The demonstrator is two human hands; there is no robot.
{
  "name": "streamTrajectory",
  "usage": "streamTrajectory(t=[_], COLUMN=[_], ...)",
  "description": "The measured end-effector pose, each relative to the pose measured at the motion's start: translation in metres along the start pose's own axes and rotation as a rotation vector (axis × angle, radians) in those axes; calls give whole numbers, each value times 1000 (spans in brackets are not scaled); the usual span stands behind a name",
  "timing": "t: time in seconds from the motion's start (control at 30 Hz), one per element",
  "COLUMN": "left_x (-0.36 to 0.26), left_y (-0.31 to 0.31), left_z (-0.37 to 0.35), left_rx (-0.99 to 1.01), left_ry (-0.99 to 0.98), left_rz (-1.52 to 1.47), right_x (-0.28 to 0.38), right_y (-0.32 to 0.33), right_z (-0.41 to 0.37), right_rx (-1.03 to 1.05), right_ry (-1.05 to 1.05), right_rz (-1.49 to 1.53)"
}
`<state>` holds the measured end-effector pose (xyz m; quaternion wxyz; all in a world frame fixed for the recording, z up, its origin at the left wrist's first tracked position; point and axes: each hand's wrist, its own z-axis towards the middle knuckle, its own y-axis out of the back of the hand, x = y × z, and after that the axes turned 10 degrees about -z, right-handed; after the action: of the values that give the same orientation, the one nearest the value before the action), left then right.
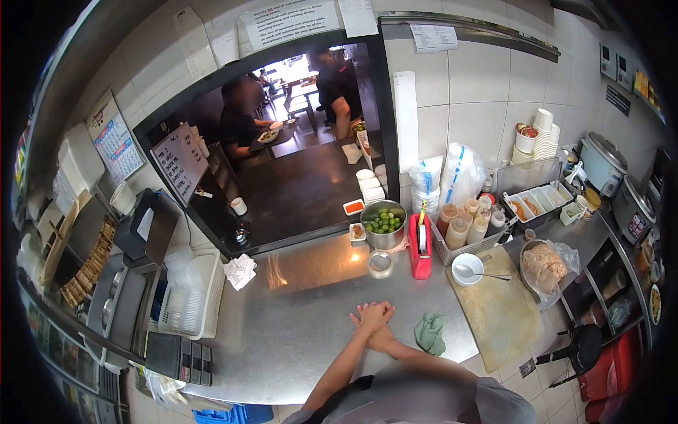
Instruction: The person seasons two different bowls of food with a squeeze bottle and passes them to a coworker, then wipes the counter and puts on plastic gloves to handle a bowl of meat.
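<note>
My left hand (376, 314) lies across my right hand (381, 339) over the steel counter (304, 332). Both hold no object; the fingers that show look loosely apart, and some are hidden where the hands overlap. To their right lies a crumpled green cloth (430, 333). Beyond them are a small round metal container (380, 263), a pot of green limes (384, 218) and a red tape dispenser (421, 247). A white bowl with a spoon (467, 270) sits on the cutting board (498, 311) at the right.
Squeeze bottles fill a basket (462, 249) behind the bowl. A bag of food (545, 265) is farther right. Crumpled paper (240, 271), a white basket (212, 297) and black drawers (180, 359) stand left. Two people are beyond the serving window, one holding a tray (272, 136).
</note>
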<state>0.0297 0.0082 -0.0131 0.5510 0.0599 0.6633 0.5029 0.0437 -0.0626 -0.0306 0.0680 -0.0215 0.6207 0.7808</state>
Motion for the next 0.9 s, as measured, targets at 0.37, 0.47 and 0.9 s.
streamTrajectory(t=[0.37,0.47,0.9], left_x=[1,0,-2], left_y=[-1,0,2], left_z=[1,2,2], left_rx=[4,11,52], left_ry=[-8,-2,49], left_rz=[27,15,11], right_x=[-1,-2,-2], right_y=[3,15,-19], right_z=[0,1,-1], right_rx=[15,25,-108], right_ry=[13,15,18], right_rz=[-38,-42,101])
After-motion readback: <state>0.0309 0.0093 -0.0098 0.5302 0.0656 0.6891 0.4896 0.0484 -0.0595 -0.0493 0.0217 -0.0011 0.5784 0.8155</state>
